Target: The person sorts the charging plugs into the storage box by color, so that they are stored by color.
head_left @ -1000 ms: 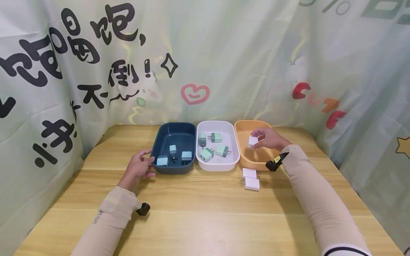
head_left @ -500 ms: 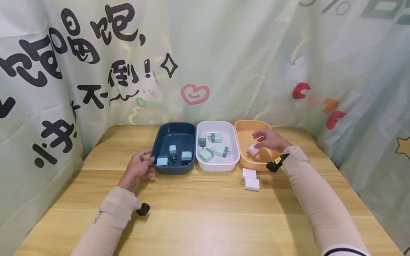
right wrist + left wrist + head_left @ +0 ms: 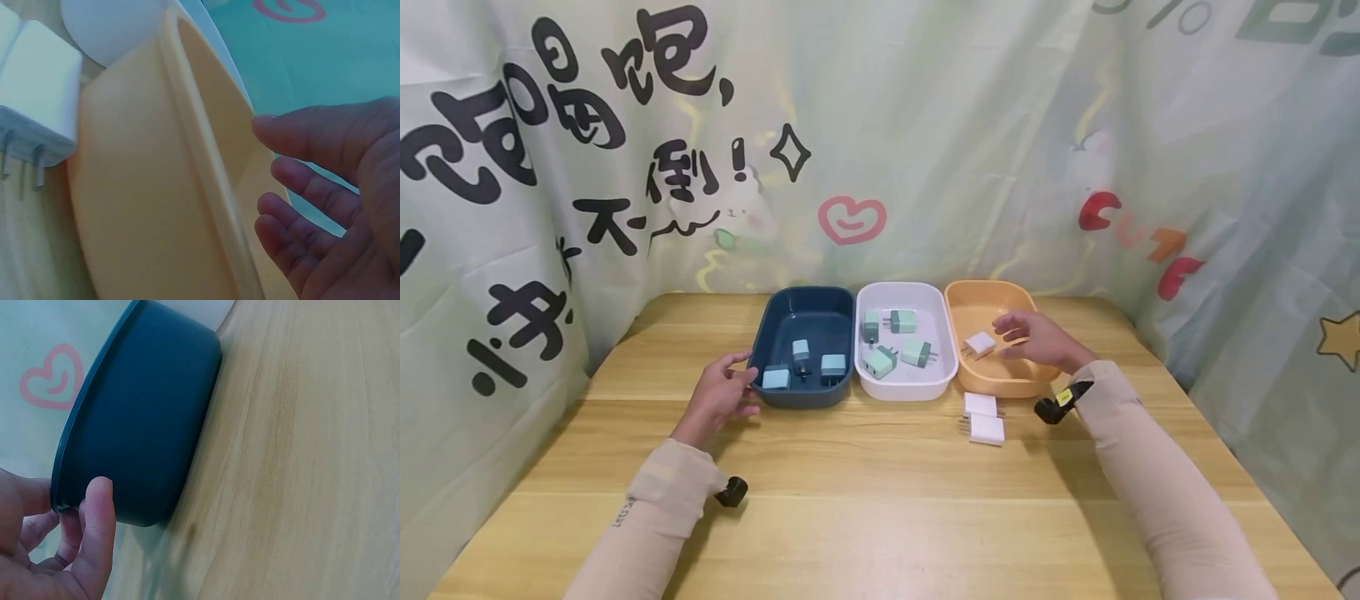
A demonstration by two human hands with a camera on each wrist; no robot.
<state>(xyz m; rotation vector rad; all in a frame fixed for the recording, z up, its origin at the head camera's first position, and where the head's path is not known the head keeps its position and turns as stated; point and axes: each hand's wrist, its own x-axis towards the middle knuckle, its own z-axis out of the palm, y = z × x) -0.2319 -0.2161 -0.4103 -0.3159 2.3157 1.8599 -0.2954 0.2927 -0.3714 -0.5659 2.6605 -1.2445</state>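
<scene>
My left hand (image 3: 722, 396) is at the front left corner of the dark blue bin (image 3: 801, 398), its thumb and fingers pinching the rim in the left wrist view. My right hand (image 3: 1041, 340) hovers over the orange bin (image 3: 1000, 387), fingers apart and holding nothing. Inside that bin lies a white charger plug (image 3: 980, 344), to the left of my fingertips. Two more white charger plugs, one behind (image 3: 980, 405) and one nearer (image 3: 987, 429), lie on the table just in front of the orange bin.
Between the two coloured bins stands a white bin (image 3: 906, 391) with several green charger plugs (image 3: 916, 353). Light blue charger plugs (image 3: 832, 367) lie in the dark blue bin. A printed curtain (image 3: 925, 167) hangs behind the wooden table (image 3: 865, 508).
The right hand has let go of the white charger plug, which now lies in the orange bin, and has drawn slightly right. My left hand keeps its place at the dark blue bin.
</scene>
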